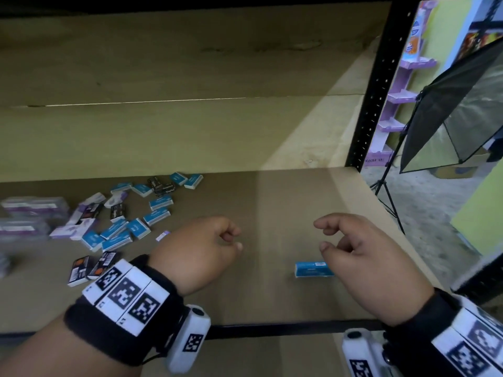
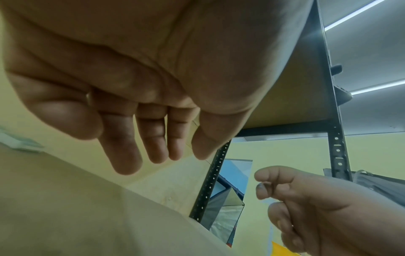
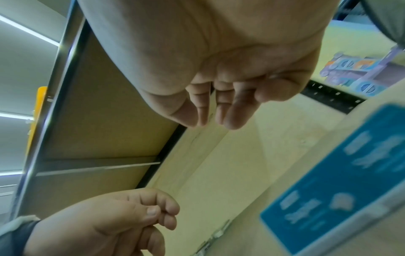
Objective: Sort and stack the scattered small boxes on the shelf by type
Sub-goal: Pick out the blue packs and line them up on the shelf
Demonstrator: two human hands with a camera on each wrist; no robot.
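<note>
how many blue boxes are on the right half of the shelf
1. The blue box lies flat near the shelf front edge, partly behind the right hand. All other blue boxes sit in the left scatter; that hand could hide another.

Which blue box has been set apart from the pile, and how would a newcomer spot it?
Start at the shelf board. The scattered pile lies on its left part. The lone blue box lies flat near the front edge, partly under the right hand, no other box beside it.
</note>
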